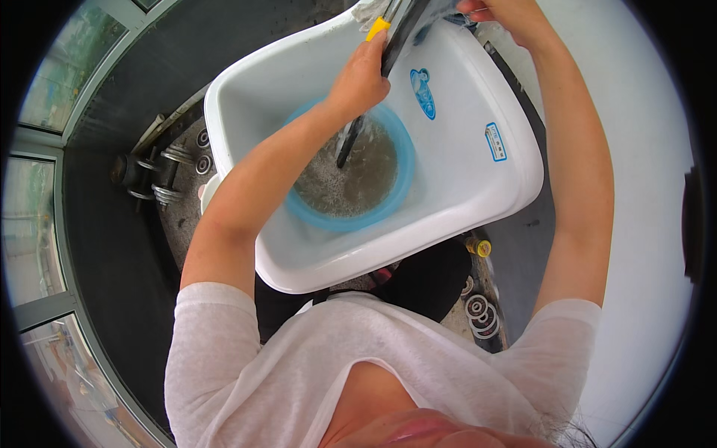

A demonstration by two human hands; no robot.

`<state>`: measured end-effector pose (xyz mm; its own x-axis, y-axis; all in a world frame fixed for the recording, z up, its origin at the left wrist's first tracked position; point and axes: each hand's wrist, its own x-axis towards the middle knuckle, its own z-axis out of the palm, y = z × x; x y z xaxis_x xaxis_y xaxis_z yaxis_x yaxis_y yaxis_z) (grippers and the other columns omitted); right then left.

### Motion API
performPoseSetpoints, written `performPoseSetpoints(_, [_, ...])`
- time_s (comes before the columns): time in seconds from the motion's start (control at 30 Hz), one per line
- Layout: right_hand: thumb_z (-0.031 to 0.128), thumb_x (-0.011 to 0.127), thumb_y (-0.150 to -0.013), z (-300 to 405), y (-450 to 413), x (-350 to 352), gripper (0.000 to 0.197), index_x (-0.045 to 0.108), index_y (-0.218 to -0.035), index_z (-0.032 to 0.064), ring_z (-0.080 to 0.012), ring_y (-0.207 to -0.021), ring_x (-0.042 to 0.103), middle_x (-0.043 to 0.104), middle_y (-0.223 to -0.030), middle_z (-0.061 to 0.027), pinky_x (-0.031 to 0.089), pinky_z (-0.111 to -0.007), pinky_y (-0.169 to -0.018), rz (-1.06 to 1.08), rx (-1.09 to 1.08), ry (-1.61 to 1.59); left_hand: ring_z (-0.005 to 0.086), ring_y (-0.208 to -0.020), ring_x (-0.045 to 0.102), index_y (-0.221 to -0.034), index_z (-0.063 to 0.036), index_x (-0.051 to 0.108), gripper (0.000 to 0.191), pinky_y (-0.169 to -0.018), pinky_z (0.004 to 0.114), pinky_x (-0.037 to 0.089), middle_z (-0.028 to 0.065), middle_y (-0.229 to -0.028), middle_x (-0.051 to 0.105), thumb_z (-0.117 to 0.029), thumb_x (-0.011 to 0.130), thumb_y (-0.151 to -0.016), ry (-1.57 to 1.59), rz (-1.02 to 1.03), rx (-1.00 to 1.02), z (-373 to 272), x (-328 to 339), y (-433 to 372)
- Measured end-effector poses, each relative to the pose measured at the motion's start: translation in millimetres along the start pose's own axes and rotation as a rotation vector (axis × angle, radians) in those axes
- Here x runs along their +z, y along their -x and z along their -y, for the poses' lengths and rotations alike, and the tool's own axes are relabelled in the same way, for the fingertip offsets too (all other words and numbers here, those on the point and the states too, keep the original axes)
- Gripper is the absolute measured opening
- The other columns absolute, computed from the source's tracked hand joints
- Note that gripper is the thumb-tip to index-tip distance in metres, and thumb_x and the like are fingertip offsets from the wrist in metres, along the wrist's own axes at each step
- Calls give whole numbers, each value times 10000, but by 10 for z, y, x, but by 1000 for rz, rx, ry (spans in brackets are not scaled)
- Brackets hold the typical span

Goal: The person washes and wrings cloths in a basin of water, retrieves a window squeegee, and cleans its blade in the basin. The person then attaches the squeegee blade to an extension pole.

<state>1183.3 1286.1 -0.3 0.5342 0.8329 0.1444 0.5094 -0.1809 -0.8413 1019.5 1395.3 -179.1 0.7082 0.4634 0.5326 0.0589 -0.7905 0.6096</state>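
My left hand [361,75] is closed around a long tool with a black bar [400,42] and a metal rod with a yellow collar [377,29]. The tool slants over a white plastic tub [470,185], and its black lower end [348,147] reaches into a blue basin [408,168]. Murky, bubbly water [358,185] fills the basin, which sits inside the tub. At the top edge, my right hand [504,17] is raised beside the tool's upper part, fingers bent near wet, whitish, blurred material. Whether it grips anything is unclear. The tool's top is cut off by the frame.
Dumbbells [159,173] lie on the floor left of the tub, near a pale pipe [173,117]. Weight plates [483,316] and a yellow-capped container [479,247] are at lower right. A dark wall with windows [33,224] curves along the left; a white surface [644,224] is at right.
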Motion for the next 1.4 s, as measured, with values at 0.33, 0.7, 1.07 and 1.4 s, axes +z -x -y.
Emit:
performPoseSetpoints(0.33, [137, 565, -716, 404, -199, -482, 481, 439, -1167, 29, -255, -900, 532, 497, -1069, -175, 432, -314, -787, -426, -652, 794, 346, -1027, 453, -1200, -38, 363, 574, -869, 374, 378, 181, -1055, 484, 43, 496, -647, 71, 69, -103, -59, -106, -1])
performPoseSetpoints(0.7, [225, 579, -717, 788, -230, -557, 425, 552, -1095, 33, -255, -995, 536, 573, -1070, -162, 410, -308, -861, 4, -465, 873, 331, -1047, 447, -1219, -44, 348, 587, -883, 377, 379, 163, -1082, 475, 25, 500, -657, 48, 70, -120, -70, -52, 46])
performPoseSetpoints(1.07, [556, 483, -712, 1041, -330, -174, 572, 649, -750, 10, -356, -750, 588, 615, -768, -204, 471, -402, -680, -160, -144, 1415, 324, -1027, 456, -1179, -48, 394, 577, -871, 356, 385, 152, -1073, 474, 100, 475, -628, 269, 111, -255, -74, -292, 140])
performPoseSetpoints(1.4, [534, 515, -779, 1103, -374, -150, 530, 574, -927, 29, -199, -685, 602, 614, -763, -110, 481, -312, -607, 68, -38, 1443, 274, -1002, 490, -1134, -83, 438, 547, -861, 331, 392, 126, -1036, 490, 130, 420, -631, 447, 159, -429, -298, -897, 336])
